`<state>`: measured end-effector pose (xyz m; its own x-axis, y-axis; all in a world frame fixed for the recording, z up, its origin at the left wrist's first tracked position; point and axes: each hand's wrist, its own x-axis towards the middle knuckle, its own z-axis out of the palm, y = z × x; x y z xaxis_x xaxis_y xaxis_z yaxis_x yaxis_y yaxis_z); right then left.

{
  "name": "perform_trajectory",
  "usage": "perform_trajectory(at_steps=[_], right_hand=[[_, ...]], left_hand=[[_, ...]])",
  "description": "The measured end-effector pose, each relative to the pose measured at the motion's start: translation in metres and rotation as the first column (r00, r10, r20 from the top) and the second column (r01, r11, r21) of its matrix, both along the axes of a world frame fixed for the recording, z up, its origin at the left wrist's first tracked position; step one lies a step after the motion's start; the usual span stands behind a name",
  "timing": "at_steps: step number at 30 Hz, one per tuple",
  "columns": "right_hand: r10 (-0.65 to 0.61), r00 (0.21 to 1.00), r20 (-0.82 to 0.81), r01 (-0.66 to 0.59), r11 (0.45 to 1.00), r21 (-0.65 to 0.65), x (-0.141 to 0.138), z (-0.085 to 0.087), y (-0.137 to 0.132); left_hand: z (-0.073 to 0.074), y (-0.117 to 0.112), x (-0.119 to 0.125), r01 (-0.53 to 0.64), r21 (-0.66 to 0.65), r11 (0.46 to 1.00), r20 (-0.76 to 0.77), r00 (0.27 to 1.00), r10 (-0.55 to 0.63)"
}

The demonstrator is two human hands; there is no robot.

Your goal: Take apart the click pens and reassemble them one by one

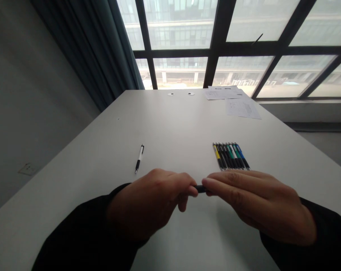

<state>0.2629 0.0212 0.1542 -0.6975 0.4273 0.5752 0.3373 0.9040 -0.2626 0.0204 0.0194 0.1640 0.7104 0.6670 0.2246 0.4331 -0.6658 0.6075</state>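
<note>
Between my two hands, above the near part of the table, is a dark pen, of which only a short black stretch shows. My left hand is closed on its left part, thumb and fingers pinching. My right hand grips the other end with its fingertips, the fingers pressed together. A white pen with a black grip lies by itself beyond my left hand. Past my right hand lies a row of several pens, side by side, in yellow, black, green, white and blue; their lower ends are close to the hand.
The white table runs to a window with dark frames. Printed papers lie at its far right corner, and two round cable-hole covers sit at the far edge. A dark curtain hangs at left.
</note>
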Motion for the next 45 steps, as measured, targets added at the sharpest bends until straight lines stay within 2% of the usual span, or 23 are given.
perform_trajectory(at_steps=[2, 5, 7, 11, 15, 20, 24, 29, 34, 36, 41, 45], right_hand=[[-0.057, 0.997, -0.054, 0.056, 0.998, -0.016, -0.003, -0.001, 0.003], [-0.174, 0.977, -0.121, 0.158, 0.979, -0.13, -0.008, -0.002, 0.006], [-0.183, 0.975, -0.126, 0.16, 0.971, -0.175, -0.009, -0.001, 0.006], [-0.131, 0.971, -0.202, 0.079, 0.965, -0.25, -0.008, 0.001, 0.003], [-0.221, 0.945, -0.239, 0.125, 0.925, -0.358, -0.009, 0.0, 0.003], [-0.154, 0.951, -0.267, 0.059, 0.942, -0.331, -0.01, 0.002, 0.003], [-0.204, 0.947, -0.247, 0.092, 0.911, -0.401, -0.009, 0.003, 0.002], [-0.126, 0.962, -0.241, 0.04, 0.942, -0.332, -0.01, 0.004, 0.004], [-0.204, 0.959, -0.196, 0.115, 0.913, -0.391, -0.009, 0.002, 0.004], [-0.178, 0.967, -0.182, 0.102, 0.925, -0.365, -0.009, 0.003, 0.005], [-0.047, 0.964, -0.262, -0.033, 0.955, -0.294, -0.01, 0.004, 0.008], [-0.022, 0.962, -0.274, -0.054, 0.962, -0.267, -0.01, 0.005, 0.008]], left_hand=[[0.001, 0.0, 0.002, -0.059, 0.054, 0.997, -0.013, 0.998, 0.06], [0.002, 0.0, 0.006, -0.126, 0.142, 0.982, -0.012, 0.992, 0.129], [0.001, -0.001, 0.009, -0.146, 0.177, 0.973, 0.003, 0.989, 0.148], [-0.001, -0.002, 0.012, -0.174, 0.182, 0.968, 0.021, 0.985, 0.173], [-0.001, -0.003, 0.011, -0.198, 0.16, 0.967, 0.013, 0.98, 0.198], [0.0, -0.005, 0.013, -0.198, 0.149, 0.969, 0.008, 0.98, 0.199], [-0.001, -0.005, 0.013, -0.188, 0.155, 0.97, 0.008, 0.982, 0.189], [-0.002, -0.003, 0.012, -0.175, 0.133, 0.976, -0.035, 0.983, 0.181], [0.0, -0.004, 0.012, -0.168, 0.116, 0.979, -0.031, 0.985, 0.172], [0.0, -0.004, 0.011, -0.179, 0.107, 0.978, -0.037, 0.982, 0.183], [-0.002, 0.0, 0.01, -0.16, 0.103, 0.982, -0.004, 0.987, 0.161], [-0.003, 0.0, 0.009, -0.171, 0.12, 0.978, 0.007, 0.985, 0.171]])
